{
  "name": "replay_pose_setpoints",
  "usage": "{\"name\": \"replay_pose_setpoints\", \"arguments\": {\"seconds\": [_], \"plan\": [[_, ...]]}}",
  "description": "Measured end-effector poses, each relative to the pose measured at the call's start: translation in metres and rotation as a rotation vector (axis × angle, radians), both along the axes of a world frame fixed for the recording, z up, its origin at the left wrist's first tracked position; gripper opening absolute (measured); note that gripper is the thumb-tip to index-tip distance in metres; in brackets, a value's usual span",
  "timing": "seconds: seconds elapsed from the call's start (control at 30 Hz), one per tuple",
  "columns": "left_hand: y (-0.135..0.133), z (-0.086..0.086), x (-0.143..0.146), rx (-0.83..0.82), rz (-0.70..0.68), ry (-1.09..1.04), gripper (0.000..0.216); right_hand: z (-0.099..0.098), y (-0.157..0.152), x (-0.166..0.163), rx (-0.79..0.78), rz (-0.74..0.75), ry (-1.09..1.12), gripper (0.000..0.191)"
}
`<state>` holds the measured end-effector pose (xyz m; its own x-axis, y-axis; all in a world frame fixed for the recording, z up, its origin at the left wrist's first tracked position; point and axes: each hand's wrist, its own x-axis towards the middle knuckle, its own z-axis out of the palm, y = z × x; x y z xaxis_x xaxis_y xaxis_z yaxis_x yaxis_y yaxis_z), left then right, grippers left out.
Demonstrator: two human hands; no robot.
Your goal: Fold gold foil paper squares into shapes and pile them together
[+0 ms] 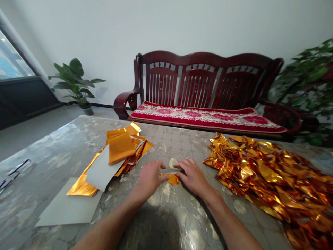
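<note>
My left hand (149, 177) and my right hand (193, 176) meet at the middle of the marble table (166, 222). Both pinch a small piece of gold foil paper (172, 178), its white side turned up along the top and a gold corner showing below the fingers. It lies flat on the table between my thumbs. A loose stack of flat gold foil sheets (122, 147) lies to the left of my hands. A big heap of folded gold foil pieces (270, 173) lies to the right.
Grey-white sheets (70, 208) lie at the table's left front. Spectacles (13, 173) rest at the left edge. A dark wooden bench with a red cushion (205, 116) stands behind the table. Potted plants stand at the back left (75, 81) and at the right (309, 90).
</note>
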<state>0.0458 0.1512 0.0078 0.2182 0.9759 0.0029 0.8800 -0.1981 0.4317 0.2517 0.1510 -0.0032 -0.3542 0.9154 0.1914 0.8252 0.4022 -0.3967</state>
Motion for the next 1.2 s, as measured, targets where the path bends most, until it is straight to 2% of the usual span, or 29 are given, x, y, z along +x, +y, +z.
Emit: {"name": "replay_pose_setpoints", "arguments": {"seconds": [0.1,0.2,0.3,0.43,0.63,0.8,1.0,1.2], "plan": [[0.001,0.001,0.001,-0.019,0.01,0.03,0.021,0.001,0.0,0.0,0.0,-0.015,-0.001,0.011],[0.002,0.0,0.002,-0.018,0.024,0.013,0.016,0.001,-0.001,0.001,0.007,-0.013,-0.003,0.006],[0.001,-0.003,0.002,-0.014,0.016,-0.05,0.007,0.0,-0.001,0.003,0.015,0.001,0.014,0.006],[-0.003,-0.006,0.002,0.063,-0.064,-0.069,0.003,-0.001,-0.001,0.004,0.021,0.038,0.038,0.014],[-0.012,-0.007,0.003,0.237,-0.204,0.187,0.013,-0.003,-0.006,0.003,0.11,0.062,0.035,0.011],[-0.017,-0.009,0.003,0.323,-0.274,0.285,0.014,-0.006,-0.012,0.001,0.216,0.084,-0.013,0.016],[-0.021,-0.009,0.002,0.318,-0.296,0.308,0.012,-0.011,-0.012,0.006,0.242,0.123,-0.013,0.023],[-0.024,-0.002,0.004,0.272,-0.307,0.344,0.014,-0.007,-0.017,0.009,0.221,0.118,-0.101,0.021]]}}
